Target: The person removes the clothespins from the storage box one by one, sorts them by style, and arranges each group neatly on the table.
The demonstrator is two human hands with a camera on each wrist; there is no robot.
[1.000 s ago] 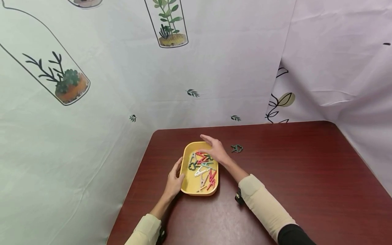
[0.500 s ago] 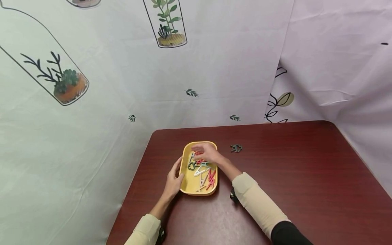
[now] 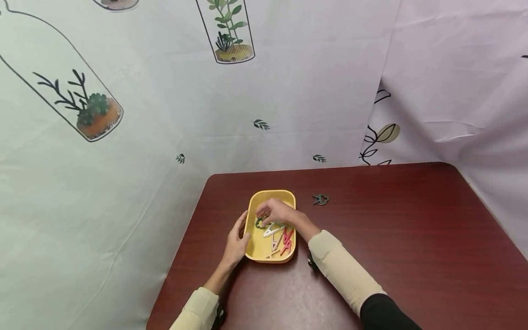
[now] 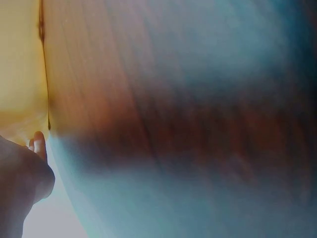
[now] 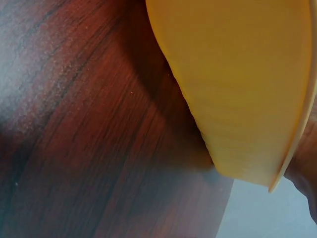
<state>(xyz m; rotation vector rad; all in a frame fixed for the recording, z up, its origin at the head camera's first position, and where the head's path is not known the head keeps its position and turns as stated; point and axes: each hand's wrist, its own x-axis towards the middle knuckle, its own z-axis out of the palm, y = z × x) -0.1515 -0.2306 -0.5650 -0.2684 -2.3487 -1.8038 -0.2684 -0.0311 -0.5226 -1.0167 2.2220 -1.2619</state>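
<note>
A yellow tray (image 3: 254, 250) stands on the table with several small plastic clips in it. White (image 3: 270, 230), pinkish-red (image 3: 286, 243) and beige clips (image 3: 275, 243) show, plus a dark green clip (image 3: 260, 223) with a rounded loop. My left hand (image 3: 236, 245) holds the tray's left side, thumb at the rim and fingers along the outer wall. Over the tray's far half, my right hand (image 3: 277, 211) reaches down with bent fingers, thumb apart from them, beside the dark green clip. It covers the other clips beneath. In the right wrist view the tray's outer wall (image 5: 237, 89) hides most of that hand.
Another dark green clip (image 3: 320, 199) lies on the dark red-brown table (image 3: 392, 238), right of the tray. Behind the table hangs a pale cloth (image 3: 309, 91) printed with plants and bottles.
My right hand has moved left and down from the tray's far right rim to the clips inside, its fingers bending. The left hand keeps its place on the tray.
</note>
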